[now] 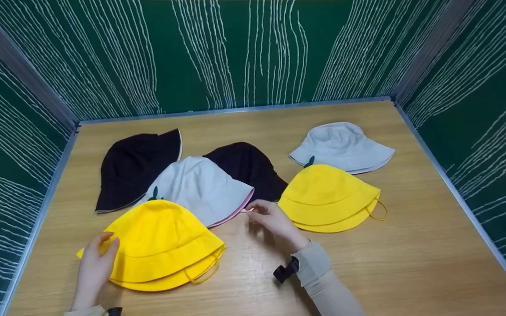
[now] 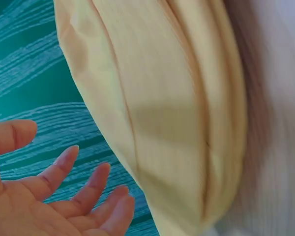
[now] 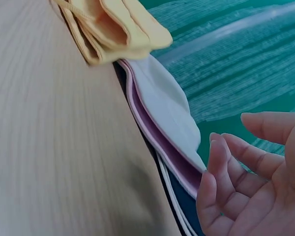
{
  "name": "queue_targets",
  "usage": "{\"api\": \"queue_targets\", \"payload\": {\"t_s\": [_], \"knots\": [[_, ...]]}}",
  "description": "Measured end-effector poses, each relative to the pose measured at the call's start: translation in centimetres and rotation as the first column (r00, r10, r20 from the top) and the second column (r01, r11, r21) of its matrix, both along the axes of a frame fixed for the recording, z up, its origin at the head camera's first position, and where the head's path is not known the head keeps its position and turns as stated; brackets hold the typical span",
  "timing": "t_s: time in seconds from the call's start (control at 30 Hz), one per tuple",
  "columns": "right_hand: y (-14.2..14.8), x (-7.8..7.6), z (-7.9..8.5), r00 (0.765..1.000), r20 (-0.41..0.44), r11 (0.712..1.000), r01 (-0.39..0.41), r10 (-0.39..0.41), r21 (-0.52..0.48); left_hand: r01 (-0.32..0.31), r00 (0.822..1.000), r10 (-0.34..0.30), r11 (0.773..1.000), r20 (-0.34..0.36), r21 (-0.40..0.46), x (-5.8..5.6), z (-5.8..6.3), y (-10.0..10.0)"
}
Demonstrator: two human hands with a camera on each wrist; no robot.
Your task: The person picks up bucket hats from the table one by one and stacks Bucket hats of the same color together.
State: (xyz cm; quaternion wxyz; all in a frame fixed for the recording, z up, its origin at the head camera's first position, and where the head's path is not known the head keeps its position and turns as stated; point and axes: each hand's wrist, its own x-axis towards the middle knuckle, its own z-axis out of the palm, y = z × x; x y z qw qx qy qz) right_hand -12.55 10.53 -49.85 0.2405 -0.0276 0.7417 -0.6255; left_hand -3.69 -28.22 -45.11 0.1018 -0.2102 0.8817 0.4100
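At the front left lies a yellow bucket hat [image 1: 160, 245] with a green leaf tab on top and a thin yellow strap. My left hand [image 1: 97, 261] is at its left side; in the left wrist view the fingers [image 2: 91, 187] are spread loosely and hold nothing. My right hand [image 1: 277, 224] hovers by the pink-edged brim of a white hat [image 1: 191, 188], its fingers relaxed in the right wrist view. Whether a fingertip touches that brim [image 3: 162, 150] I cannot tell. The white hat is partly behind the front yellow one.
Two black hats [image 1: 136, 166] [image 1: 246, 164] lie partly behind the white one. To the right are a second yellow hat [image 1: 327, 197] and another white hat [image 1: 343, 147] behind it. Green walls [image 1: 244, 52] with white streaks enclose the wooden table [image 1: 411, 263] at the back and sides.
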Motion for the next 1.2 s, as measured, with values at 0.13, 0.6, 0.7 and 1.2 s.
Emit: {"api": "queue_targets", "payload": {"t_s": [0.13,0.6,0.7,1.2], "knots": [[1.3,0.0,-0.4,0.997,-0.027,0.997,0.072,-0.072,0.002,0.024,0.993,-0.018,0.998,-0.117,0.050,-0.5,0.1,2.6],[5.0,0.9,-1.3,0.958,0.004,0.958,0.285,-0.285,-0.023,0.167,0.959,-0.107,0.962,-0.264,0.218,-3.5,-1.7,13.5],[5.5,1.0,-1.3,0.954,0.017,0.954,0.299,-0.298,-0.027,0.213,0.950,-0.140,0.944,-0.279,0.252,-3.9,-2.3,15.3],[7.4,1.4,-1.6,0.915,0.058,0.911,0.402,-0.398,-0.088,0.303,0.906,-0.148,0.881,-0.395,0.363,-6.8,-4.8,21.8]]}}
